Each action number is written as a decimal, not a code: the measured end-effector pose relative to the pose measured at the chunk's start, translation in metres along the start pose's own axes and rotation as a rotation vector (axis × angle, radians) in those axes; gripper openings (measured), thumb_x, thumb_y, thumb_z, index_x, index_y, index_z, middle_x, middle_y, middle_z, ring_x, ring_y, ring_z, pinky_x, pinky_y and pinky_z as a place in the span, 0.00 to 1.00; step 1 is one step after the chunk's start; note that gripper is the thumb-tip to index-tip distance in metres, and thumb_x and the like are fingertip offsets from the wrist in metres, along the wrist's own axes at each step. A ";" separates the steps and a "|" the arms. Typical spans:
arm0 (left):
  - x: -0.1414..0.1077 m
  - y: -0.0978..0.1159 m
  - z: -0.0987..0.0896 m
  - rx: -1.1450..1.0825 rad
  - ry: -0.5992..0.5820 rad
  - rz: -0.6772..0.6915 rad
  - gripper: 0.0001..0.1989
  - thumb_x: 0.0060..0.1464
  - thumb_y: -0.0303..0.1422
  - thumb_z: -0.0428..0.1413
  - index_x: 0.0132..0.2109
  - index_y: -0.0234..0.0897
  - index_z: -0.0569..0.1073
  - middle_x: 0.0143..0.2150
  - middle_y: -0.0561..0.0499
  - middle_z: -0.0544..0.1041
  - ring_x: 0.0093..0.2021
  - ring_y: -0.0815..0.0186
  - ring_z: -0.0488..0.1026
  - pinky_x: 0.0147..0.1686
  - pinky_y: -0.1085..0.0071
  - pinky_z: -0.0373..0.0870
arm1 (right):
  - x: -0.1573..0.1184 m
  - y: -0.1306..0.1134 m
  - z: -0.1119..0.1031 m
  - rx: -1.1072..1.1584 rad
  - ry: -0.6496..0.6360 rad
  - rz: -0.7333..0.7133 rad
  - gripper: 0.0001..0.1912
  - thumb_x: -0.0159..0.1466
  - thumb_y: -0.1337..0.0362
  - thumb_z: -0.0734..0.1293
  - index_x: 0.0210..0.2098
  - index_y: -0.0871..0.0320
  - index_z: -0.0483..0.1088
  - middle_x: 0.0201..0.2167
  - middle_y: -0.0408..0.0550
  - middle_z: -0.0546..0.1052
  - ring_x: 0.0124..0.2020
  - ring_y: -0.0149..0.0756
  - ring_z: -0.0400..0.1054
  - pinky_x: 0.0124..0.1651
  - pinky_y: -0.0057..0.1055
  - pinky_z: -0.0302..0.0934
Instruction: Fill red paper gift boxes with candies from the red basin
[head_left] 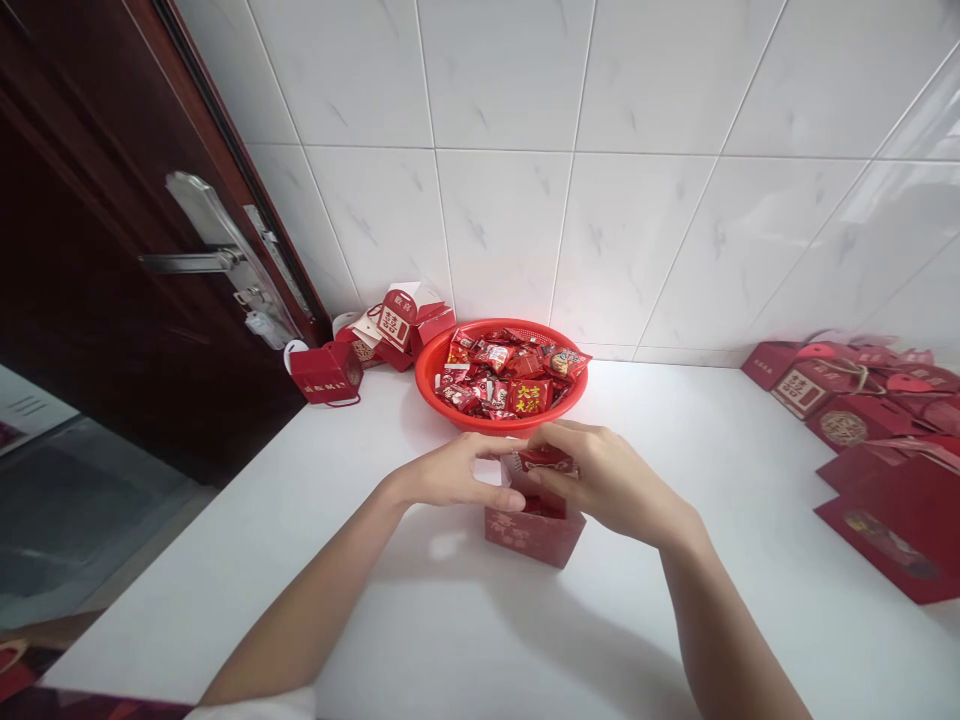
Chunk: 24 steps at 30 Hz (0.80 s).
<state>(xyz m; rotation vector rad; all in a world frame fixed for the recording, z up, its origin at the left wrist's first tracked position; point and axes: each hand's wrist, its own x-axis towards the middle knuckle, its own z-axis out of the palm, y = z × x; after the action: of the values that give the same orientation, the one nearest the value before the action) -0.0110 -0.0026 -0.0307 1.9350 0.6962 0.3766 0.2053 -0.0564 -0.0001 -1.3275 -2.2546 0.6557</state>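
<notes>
A small red gift box (531,537) with pale print on its front stands open-topped on the white table. My left hand (450,474) grips its left side, thumb over the near rim and fingers reaching behind. Above the opening, my right hand (611,482) pinches a red wrapped snack packet (546,459), its fingers curled around the packet's right part. More red shows inside the box, partly covered by my hands. Just behind them sits a red plastic basket (426,385) heaped with red-wrapped sweets (529,397).
Several red gift boxes (397,318) cluster at the back left by the wall. More red boxes (847,425) lie piled at the right. A dark wooden door (82,190) with a metal handle (191,262) stands left of the table (360,620). White tiles (502,230) rise behind.
</notes>
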 end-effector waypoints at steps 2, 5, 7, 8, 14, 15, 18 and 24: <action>0.000 -0.001 0.000 -0.011 -0.001 0.008 0.31 0.51 0.37 0.67 0.62 0.45 0.72 0.63 0.49 0.74 0.64 0.53 0.68 0.64 0.60 0.62 | 0.001 -0.001 0.003 -0.046 0.030 -0.001 0.03 0.66 0.67 0.65 0.35 0.55 0.71 0.34 0.46 0.75 0.30 0.33 0.67 0.32 0.28 0.54; 0.000 -0.001 0.000 -0.007 0.012 0.003 0.33 0.50 0.38 0.67 0.63 0.45 0.71 0.65 0.48 0.71 0.67 0.51 0.65 0.65 0.56 0.60 | 0.003 -0.002 0.005 -0.091 0.060 0.006 0.03 0.66 0.68 0.65 0.37 0.55 0.72 0.35 0.47 0.74 0.32 0.34 0.68 0.32 0.28 0.54; 0.000 -0.002 0.000 0.007 0.020 -0.014 0.34 0.50 0.39 0.67 0.64 0.45 0.70 0.67 0.47 0.69 0.68 0.51 0.63 0.67 0.55 0.58 | 0.003 -0.001 0.004 -0.109 0.067 0.021 0.03 0.66 0.68 0.65 0.36 0.55 0.71 0.35 0.47 0.74 0.32 0.34 0.67 0.32 0.28 0.54; 0.000 -0.002 0.000 0.011 0.022 -0.025 0.35 0.50 0.39 0.67 0.65 0.46 0.69 0.67 0.47 0.68 0.69 0.51 0.62 0.67 0.54 0.57 | 0.002 0.000 0.003 -0.116 0.068 0.028 0.04 0.65 0.69 0.64 0.35 0.55 0.71 0.34 0.46 0.74 0.31 0.34 0.67 0.32 0.28 0.54; 0.000 -0.003 0.000 0.001 0.022 -0.031 0.35 0.50 0.41 0.67 0.64 0.48 0.70 0.68 0.49 0.67 0.70 0.51 0.60 0.68 0.54 0.57 | -0.004 0.009 -0.009 -0.102 0.092 0.038 0.03 0.66 0.66 0.64 0.37 0.54 0.70 0.36 0.45 0.77 0.32 0.34 0.68 0.33 0.30 0.56; 0.000 -0.003 0.000 -0.002 0.019 -0.025 0.34 0.51 0.40 0.67 0.64 0.48 0.70 0.68 0.49 0.67 0.70 0.51 0.60 0.67 0.55 0.57 | -0.004 0.011 -0.011 -0.096 0.097 0.043 0.04 0.67 0.64 0.63 0.38 0.54 0.70 0.36 0.45 0.77 0.32 0.35 0.69 0.34 0.31 0.57; 0.000 -0.002 0.001 0.007 0.029 -0.017 0.31 0.54 0.41 0.64 0.65 0.49 0.69 0.69 0.51 0.66 0.70 0.52 0.60 0.67 0.55 0.58 | -0.005 0.017 -0.017 -0.088 0.109 0.052 0.07 0.68 0.60 0.63 0.40 0.53 0.71 0.38 0.46 0.78 0.35 0.37 0.71 0.35 0.32 0.59; 0.001 -0.005 0.002 0.039 0.067 0.013 0.26 0.63 0.46 0.55 0.65 0.44 0.69 0.69 0.48 0.67 0.70 0.54 0.60 0.67 0.57 0.58 | -0.007 0.031 -0.030 -0.035 0.005 0.139 0.18 0.67 0.46 0.63 0.45 0.53 0.72 0.38 0.49 0.79 0.34 0.39 0.73 0.36 0.35 0.63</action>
<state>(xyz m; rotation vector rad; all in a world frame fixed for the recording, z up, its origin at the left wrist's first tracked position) -0.0106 -0.0017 -0.0365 1.9718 0.7395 0.4403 0.2475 -0.0440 0.0042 -1.5118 -2.1938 0.6613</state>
